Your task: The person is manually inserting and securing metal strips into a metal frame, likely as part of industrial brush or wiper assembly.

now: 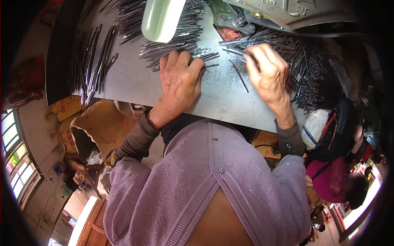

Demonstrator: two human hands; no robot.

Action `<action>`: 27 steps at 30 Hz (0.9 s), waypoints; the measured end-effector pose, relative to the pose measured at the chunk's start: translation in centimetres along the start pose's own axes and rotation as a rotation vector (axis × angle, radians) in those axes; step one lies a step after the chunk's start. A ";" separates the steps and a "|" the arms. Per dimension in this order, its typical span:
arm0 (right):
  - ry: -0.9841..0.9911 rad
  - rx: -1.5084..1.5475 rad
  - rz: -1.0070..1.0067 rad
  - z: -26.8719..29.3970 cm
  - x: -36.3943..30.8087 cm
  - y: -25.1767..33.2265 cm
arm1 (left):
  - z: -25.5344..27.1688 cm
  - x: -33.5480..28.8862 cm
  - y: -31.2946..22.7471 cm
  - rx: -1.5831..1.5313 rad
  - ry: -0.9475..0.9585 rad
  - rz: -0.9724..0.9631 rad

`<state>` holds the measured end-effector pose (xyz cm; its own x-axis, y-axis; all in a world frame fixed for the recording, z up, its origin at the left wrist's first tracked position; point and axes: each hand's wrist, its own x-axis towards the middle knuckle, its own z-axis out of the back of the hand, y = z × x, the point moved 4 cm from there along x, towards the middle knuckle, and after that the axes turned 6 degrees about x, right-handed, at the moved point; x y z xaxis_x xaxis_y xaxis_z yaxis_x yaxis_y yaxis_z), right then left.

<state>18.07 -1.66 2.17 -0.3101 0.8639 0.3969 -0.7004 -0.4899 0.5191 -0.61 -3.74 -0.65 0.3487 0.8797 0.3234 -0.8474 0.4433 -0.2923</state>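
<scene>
My left hand (180, 78) is closed, its bent fingers pressed down on the near end of a row of thin dark metal strips (174, 43). A few strip ends stick out past its thumb. My right hand (269, 71) has its thumb and fingers drawn together by the left edge of a heaped pile of similar strips (287, 45). What its fingertips hold, if anything, is hard to make out. Between the hands, a single strip (239, 76) lies aslant on the grey metal table (221, 96).
Another bunch of strips (92, 61) lies at the table's left. A pale green machine part (161, 20) hangs over the middle row. Machine metalwork (234, 20) stands at the back right, near a reddish scrap (229, 34). A person in magenta (330, 176) is at the right.
</scene>
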 end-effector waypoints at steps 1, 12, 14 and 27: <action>0.043 0.020 0.009 -0.1 -0.4 0.9 | -0.2 -0.1 0.2 0.000 0.036 0.008; 0.203 -0.101 -0.162 0.6 -2.9 -0.4 | 0.3 -0.6 -0.8 -0.001 -0.061 0.001; 0.190 0.307 -0.337 0.1 -2.8 0.2 | 0.8 0.0 -1.4 0.002 -0.066 0.014; -0.092 0.876 -0.586 -2.5 -0.7 0.3 | -0.7 6.7 -0.2 -0.488 -0.123 0.091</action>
<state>16.47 -2.12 0.16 0.0018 0.9984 -0.0559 -0.0047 0.0559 0.9984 2.22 2.13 0.90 0.2077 0.9048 0.3717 -0.5761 0.4202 -0.7011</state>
